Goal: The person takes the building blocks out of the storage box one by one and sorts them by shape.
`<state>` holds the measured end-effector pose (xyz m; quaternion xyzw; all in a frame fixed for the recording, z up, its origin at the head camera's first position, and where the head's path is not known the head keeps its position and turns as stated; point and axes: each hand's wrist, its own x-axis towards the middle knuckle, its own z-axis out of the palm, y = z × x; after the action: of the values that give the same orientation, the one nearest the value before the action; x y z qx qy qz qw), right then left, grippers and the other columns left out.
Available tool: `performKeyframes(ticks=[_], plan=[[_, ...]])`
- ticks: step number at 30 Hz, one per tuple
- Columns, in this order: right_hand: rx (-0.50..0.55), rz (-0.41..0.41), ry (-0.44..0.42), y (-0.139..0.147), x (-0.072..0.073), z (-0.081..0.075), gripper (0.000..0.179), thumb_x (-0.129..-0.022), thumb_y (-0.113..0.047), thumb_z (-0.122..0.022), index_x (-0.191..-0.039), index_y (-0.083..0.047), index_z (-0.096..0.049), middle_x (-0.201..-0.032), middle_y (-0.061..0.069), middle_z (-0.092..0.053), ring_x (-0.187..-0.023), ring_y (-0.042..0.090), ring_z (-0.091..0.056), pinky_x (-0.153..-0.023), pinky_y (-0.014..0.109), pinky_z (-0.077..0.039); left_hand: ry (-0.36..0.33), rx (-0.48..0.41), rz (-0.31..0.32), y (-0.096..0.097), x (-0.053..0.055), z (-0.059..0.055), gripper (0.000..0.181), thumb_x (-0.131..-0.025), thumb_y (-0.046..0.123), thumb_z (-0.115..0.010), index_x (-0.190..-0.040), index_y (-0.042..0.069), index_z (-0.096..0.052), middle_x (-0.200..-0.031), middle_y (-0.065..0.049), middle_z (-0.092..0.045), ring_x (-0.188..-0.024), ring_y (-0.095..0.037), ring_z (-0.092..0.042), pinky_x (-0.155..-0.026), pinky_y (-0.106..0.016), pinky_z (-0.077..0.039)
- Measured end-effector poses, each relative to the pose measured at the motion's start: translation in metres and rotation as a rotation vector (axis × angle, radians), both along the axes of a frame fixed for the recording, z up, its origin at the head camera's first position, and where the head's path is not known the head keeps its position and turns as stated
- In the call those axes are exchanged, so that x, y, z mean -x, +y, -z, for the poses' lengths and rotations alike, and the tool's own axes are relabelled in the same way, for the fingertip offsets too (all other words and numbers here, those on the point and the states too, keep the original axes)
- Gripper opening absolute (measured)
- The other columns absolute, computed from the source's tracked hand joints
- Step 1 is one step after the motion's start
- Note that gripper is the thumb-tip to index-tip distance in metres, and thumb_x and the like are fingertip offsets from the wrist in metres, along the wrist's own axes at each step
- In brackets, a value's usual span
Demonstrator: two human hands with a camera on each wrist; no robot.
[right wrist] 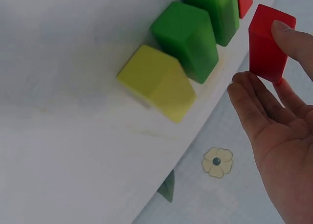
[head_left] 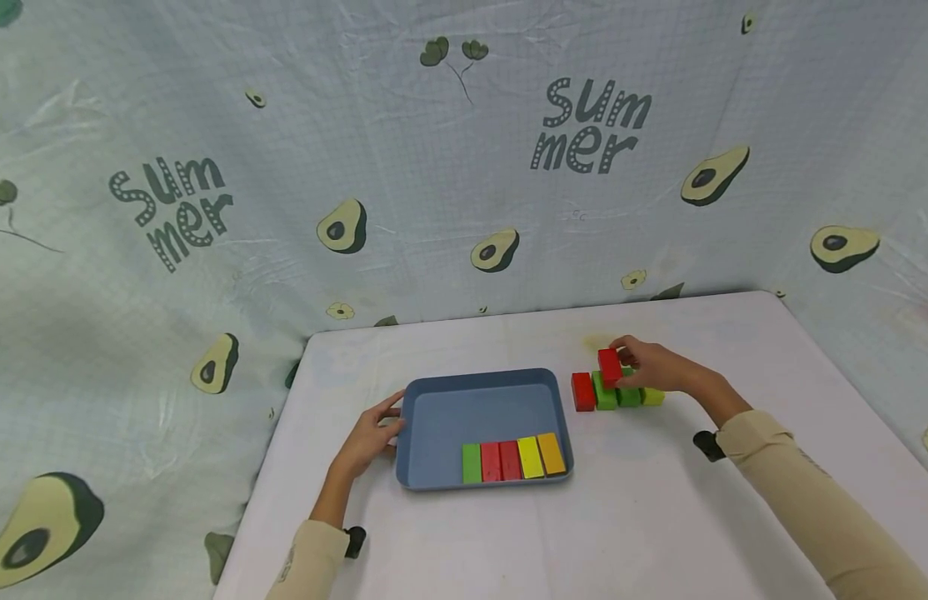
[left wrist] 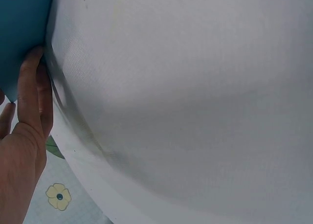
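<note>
While the right hand (head_left: 650,364) pinches a red block (head_left: 609,367) between thumb and fingers, a dip could topple the green blocks (head_left: 630,398) below them; the left hand (head_left: 366,439), fingers fairly straight, touches the tray (head_left: 452,421).

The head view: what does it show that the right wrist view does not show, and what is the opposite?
Only the head view shows the blue-grey tray, the five blocks lying in it, and the left hand at its side.

Only the right wrist view shows the palm side of the right hand and an unblocked look at the yellow-green block, which the hand partly covers in the head view.

Both show that hand pinching a red block, two green blocks and the white table.
</note>
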<state>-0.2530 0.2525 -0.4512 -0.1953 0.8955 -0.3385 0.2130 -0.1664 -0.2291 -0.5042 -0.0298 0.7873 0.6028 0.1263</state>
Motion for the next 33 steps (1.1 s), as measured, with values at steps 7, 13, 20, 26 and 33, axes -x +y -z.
performKeyframes(ticks=[7,13,20,26,33], plan=[[-0.007,0.005,0.013,0.013,0.000,-0.003,0.064,-0.086,-0.014,-0.068,-0.133,0.008,-0.031,-0.129,0.032,-0.043,-0.118,0.046,-0.042,-0.093,0.052,-0.041,0.003,0.027,-0.014,0.000,0.000,0.000,0.056,-0.093,0.003,-0.055,-0.145,0.013,-0.038,-0.130,-0.026,-0.043,-0.104,-0.035,-0.056,-0.067,-0.040,-0.054],[-0.006,0.012,0.032,0.022,0.002,-0.007,0.064,-0.086,-0.017,-0.069,-0.132,0.008,-0.033,-0.128,0.032,-0.045,-0.118,0.047,-0.043,-0.093,0.052,-0.041,-0.014,-0.018,0.014,0.004,-0.003,-0.012,0.057,-0.093,0.000,-0.053,-0.147,0.007,-0.034,-0.131,-0.030,-0.040,-0.106,-0.041,-0.054,-0.070,-0.044,-0.053],[-0.017,0.023,0.034,0.034,0.002,-0.008,0.064,-0.086,-0.016,-0.068,-0.132,0.009,-0.031,-0.128,0.033,-0.044,-0.117,0.048,-0.041,-0.092,0.053,-0.042,-0.030,-0.006,0.032,0.009,-0.010,-0.032,0.058,-0.093,-0.001,-0.052,-0.147,0.004,-0.031,-0.132,-0.032,-0.039,-0.108,-0.043,-0.052,-0.073,-0.046,-0.052],[-0.017,0.042,0.042,0.043,0.003,-0.011,0.066,-0.086,-0.017,-0.069,-0.133,0.009,-0.031,-0.128,0.034,-0.044,-0.117,0.049,-0.041,-0.091,0.053,-0.042,-0.034,-0.001,0.024,0.010,-0.011,-0.036,0.057,-0.093,-0.001,-0.052,-0.147,0.004,-0.032,-0.131,-0.032,-0.038,-0.104,-0.041,-0.054,-0.071,-0.045,-0.053],[-0.046,0.061,0.060,0.051,0.004,-0.015,0.067,-0.085,-0.017,-0.069,-0.132,0.010,-0.030,-0.126,0.035,-0.044,-0.115,0.049,-0.042,-0.090,0.053,-0.043,-0.031,0.002,0.023,0.010,-0.010,-0.035,0.057,-0.093,-0.001,-0.052,-0.146,0.003,-0.032,-0.131,-0.032,-0.039,-0.105,-0.041,-0.053,-0.071,-0.045,-0.053]])
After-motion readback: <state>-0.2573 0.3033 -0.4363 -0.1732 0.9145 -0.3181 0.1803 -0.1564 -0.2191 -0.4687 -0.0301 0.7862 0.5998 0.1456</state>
